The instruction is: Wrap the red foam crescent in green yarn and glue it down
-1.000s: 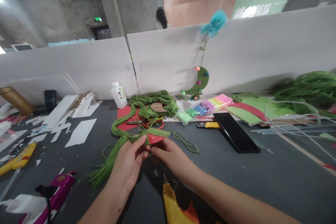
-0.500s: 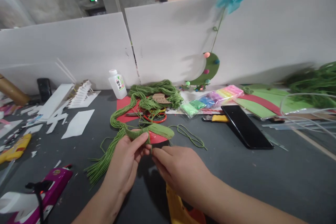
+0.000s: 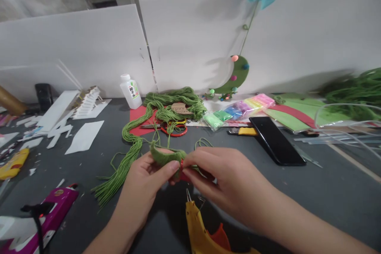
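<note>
My left hand (image 3: 151, 174) is closed on a curved piece wrapped in green yarn (image 3: 165, 158), thumb pressed on its front. My right hand (image 3: 220, 170) pinches at the piece's right end, where a bit of red shows; its fingertips partly hide that end, and I take the strand there to be green yarn. Just below the hands lies a yellow glue gun (image 3: 198, 226) with an orange trigger. Behind them are a skein of green yarn (image 3: 175, 99) with a cardboard label, its cut ends trailing left, and red-handled scissors (image 3: 175, 129) on red paper (image 3: 135, 121).
A black phone (image 3: 276, 141) and a yellow utility knife (image 3: 245, 131) lie to the right. Bagged colored foam (image 3: 238, 111) sits behind. A white bottle (image 3: 131, 92) stands back left; a purple power strip (image 3: 50, 214) is front left. A decorated green crescent (image 3: 238, 75) leans on the white partition.
The wrapped piece has turned in my hands, and my right hand has moved up and right onto its right end. More of the glue gun shows. The camera view has shifted slightly.
</note>
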{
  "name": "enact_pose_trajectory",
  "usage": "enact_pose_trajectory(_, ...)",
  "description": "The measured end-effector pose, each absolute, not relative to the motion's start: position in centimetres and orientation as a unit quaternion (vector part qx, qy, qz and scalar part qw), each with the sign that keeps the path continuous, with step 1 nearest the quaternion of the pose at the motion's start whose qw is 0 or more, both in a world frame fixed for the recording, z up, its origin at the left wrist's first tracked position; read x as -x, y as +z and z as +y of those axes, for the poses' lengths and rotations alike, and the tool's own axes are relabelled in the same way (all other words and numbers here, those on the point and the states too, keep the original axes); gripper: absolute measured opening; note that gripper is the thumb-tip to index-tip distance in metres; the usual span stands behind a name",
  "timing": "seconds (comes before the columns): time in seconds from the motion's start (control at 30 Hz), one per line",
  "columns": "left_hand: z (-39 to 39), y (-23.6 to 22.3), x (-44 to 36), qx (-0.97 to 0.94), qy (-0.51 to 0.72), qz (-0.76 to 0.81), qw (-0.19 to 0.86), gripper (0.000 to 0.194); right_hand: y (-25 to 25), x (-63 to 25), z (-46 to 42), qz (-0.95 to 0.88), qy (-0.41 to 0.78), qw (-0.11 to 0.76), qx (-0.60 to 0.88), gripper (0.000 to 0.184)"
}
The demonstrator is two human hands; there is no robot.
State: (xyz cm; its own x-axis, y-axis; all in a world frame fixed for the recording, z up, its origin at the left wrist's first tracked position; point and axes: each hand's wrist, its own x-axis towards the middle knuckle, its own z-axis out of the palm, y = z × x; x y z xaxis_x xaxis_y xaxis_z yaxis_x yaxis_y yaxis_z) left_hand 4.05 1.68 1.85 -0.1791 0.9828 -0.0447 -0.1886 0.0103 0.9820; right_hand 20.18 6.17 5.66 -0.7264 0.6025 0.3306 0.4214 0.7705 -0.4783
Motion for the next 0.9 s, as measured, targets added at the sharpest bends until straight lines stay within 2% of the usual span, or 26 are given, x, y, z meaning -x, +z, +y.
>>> enact_pose_trajectory(0.2,1.4,2.1,-3.8,-0.403,0.545,0.510,0.529,0.011,6.2,-21.0,7.1,-0.883,0.248,0.256,0.306,0.010)
enact_pose_trajectory(0.57,0.8,2.2,-3.6,-0.401,0.512,0.486,0.584,0.011,6.1,-21.4,8.0,-0.827,0.400,0.218,0.330,0.006)
enact_pose_trajectory(0.77,0.7,2.1,-3.3,-0.407,0.487,0.464,0.617,0.017,6.0,-21.8,8.5,-0.833,0.450,0.174,0.271,0.016)
enact_pose_trajectory(0.9,0.9,2.2,-2.9,-0.433,0.485,0.499,0.572,0.016,6.0,-21.9,8.6,-0.803,0.481,0.180,0.301,0.015)
